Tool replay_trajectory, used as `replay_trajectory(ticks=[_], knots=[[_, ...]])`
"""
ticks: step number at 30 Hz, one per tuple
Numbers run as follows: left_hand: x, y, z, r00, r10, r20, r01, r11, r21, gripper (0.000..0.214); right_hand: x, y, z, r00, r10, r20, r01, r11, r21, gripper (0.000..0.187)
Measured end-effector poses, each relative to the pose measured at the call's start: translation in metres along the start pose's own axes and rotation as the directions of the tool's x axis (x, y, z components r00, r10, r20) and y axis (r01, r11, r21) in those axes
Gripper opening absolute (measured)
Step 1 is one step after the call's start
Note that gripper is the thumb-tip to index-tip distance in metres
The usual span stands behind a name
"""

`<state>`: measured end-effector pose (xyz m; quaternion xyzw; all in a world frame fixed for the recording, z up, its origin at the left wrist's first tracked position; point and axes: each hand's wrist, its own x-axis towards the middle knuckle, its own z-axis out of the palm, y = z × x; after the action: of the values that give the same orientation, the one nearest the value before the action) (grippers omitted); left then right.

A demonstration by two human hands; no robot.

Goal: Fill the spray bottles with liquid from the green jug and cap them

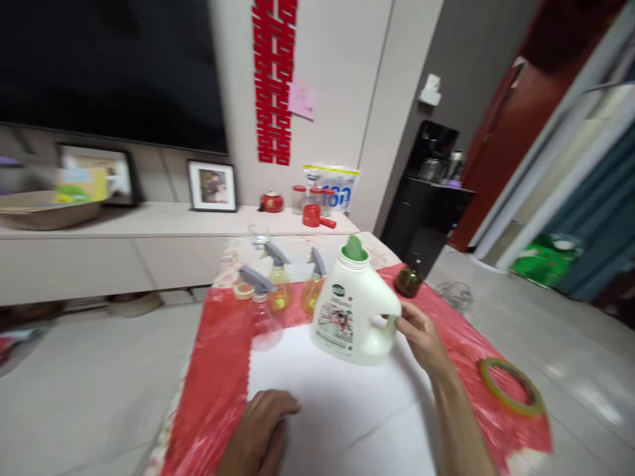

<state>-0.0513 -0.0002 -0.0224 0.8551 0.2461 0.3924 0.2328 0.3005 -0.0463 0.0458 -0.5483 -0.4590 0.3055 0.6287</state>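
A white detergent jug (342, 311) with a printed label and a green piece in its open neck is at the far part of a white sheet (342, 410). My right hand (419, 330) has its fingers around the jug's handle; some fingertips are hidden behind it. Near the sheet's front left, my left hand (268, 423) is loosely bent, thumb apart from the fingers, holding nothing. Left of the jug are a clear pinkish spray bottle (265, 324), a yellowish spray bottle (280, 287) and another yellowish spray bottle (312, 291), all with grey trigger heads.
Red plastic film (213, 357) covers the table around the sheet. A roll of tape (510, 387) lies at the right, and a dark green glass bottle (409, 281) stands at the back right. Behind is a low white cabinet (169, 228) bearing a picture frame (212, 186) and jars.
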Motion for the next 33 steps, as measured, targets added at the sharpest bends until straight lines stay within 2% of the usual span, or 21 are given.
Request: replay_trajectory(ticks=[2, 5, 7, 9, 12, 14, 20, 23, 25, 28, 31, 33], knots=[[0.01, 0.014, -0.011, 0.996, -0.078, 0.05, 0.079, 0.997, -0.025, 0.026, 0.0, -0.001, 0.004, 0.999, 0.024, 0.031, -0.025, 0.999, 0.025, 0.056], [0.038, 0.032, -0.028, 0.976, -0.213, 0.038, 0.215, 0.974, -0.067, 0.024, 0.001, 0.005, 0.015, 0.999, 0.036, 0.003, -0.036, 0.999, 0.028, 0.056], [0.063, 0.04, -0.037, 0.964, -0.266, 0.011, 0.266, 0.959, -0.1, 0.028, 0.004, 0.013, 0.023, 0.997, 0.024, -0.07, -0.024, 1.0, 0.006, 0.058], [0.092, 0.045, -0.04, 0.959, -0.282, -0.01, 0.278, 0.951, -0.137, 0.031, 0.007, 0.023, 0.029, 0.983, -0.003, -0.182, -0.004, 0.999, -0.041, 0.052], [0.133, 0.043, -0.033, 0.948, -0.315, -0.044, 0.299, 0.93, -0.212, 0.036, 0.013, 0.033, 0.032, 0.938, -0.047, -0.344, 0.002, 0.991, -0.131, 0.034], [0.154, 0.037, -0.024, 0.939, -0.343, -0.042, 0.322, 0.912, -0.253, 0.04, 0.016, 0.034, 0.03, 0.907, -0.062, -0.416, -0.014, 0.984, -0.178, 0.03], [0.187, 0.019, 0.001, 0.922, -0.381, -0.07, 0.366, 0.917, -0.162, 0.042, 0.013, 0.03, -0.004, 0.838, -0.078, -0.54, -0.078, 0.962, -0.26, 0.026], [0.192, 0.014, 0.008, 0.941, -0.325, -0.091, 0.318, 0.944, -0.09, 0.038, 0.008, 0.03, -0.025, 0.809, -0.066, -0.585, -0.121, 0.954, -0.276, 0.026], [0.195, 0.012, 0.012, 0.954, -0.249, -0.165, 0.247, 0.968, -0.035, 0.041, 0.004, 0.03, -0.035, 0.793, -0.048, -0.608, -0.158, 0.947, -0.281, 0.026], [0.202, 0.015, 0.017, 0.95, -0.103, -0.295, 0.128, 0.99, 0.067, 0.049, 0.0, 0.028, -0.042, 0.777, -0.007, -0.63, -0.213, 0.938, -0.274, 0.026], [0.218, 0.026, 0.026, 0.968, 0.055, -0.244, -0.03, 0.994, 0.104, 0.049, 0.0, 0.026, -0.04, 0.779, 0.036, -0.627, -0.248, 0.935, -0.254, 0.027], [0.231, 0.035, 0.035, 0.983, 0.055, -0.174, -0.044, 0.997, 0.065, 0.051, 0.001, 0.025, -0.038, 0.791, 0.053, -0.61, -0.254, 0.935, -0.248, 0.031]])
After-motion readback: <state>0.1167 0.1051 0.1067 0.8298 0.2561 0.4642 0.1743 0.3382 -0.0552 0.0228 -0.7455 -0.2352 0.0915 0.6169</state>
